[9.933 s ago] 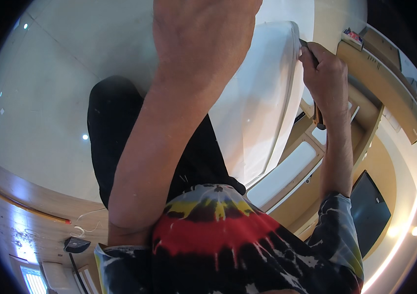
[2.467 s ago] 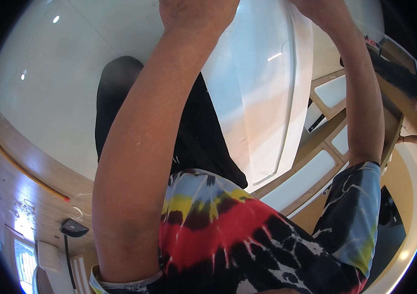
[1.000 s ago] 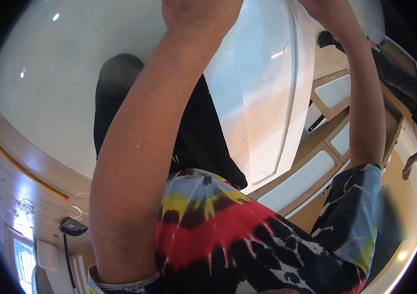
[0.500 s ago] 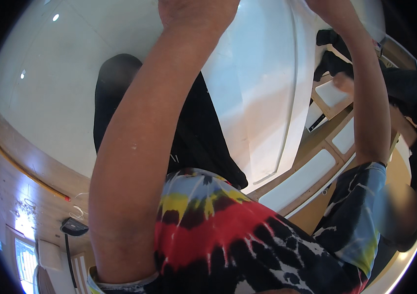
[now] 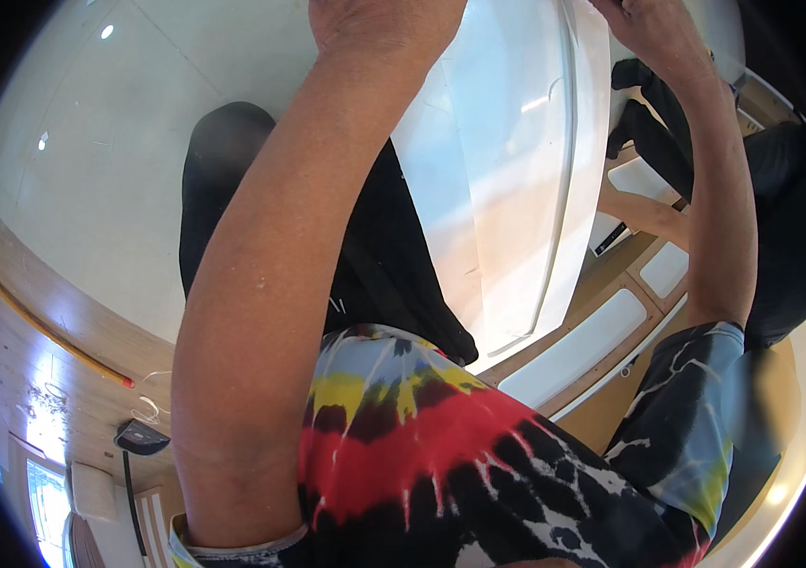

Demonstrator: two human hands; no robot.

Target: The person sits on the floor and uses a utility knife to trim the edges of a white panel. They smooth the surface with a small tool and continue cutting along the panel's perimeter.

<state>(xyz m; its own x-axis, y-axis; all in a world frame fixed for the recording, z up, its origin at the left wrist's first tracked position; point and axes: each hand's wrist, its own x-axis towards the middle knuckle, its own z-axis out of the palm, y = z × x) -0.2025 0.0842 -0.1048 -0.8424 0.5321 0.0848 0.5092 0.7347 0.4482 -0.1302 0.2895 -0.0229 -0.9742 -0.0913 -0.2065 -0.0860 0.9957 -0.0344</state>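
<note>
Both my forearms reach up to the top edge of the picture. My left hand (image 5: 386,21) is cut off there at the wrist and back of the hand, close to the left side of a large glossy white panel (image 5: 507,180); its fingers are out of sight. By the panel's upper right corner is my right hand (image 5: 651,30), its fingers mostly beyond the frame, so I cannot see whether it grips anything. A raised, curved line runs down near the panel's right border. My black trouser leg (image 5: 231,156) shows between the arms.
To the right, another person in dark clothes (image 5: 782,227) bends with a bare arm (image 5: 644,213) over a wooden frame with white inset panels (image 5: 578,346). A yellow strip (image 5: 57,344) edges the wooden surface at left. A dark box on a post (image 5: 143,437) stands near my left elbow.
My right hand has shifted slightly and shows more of its back. The other person has moved, the arm now stretched left across the wooden frame. My left arm is nearly still.
</note>
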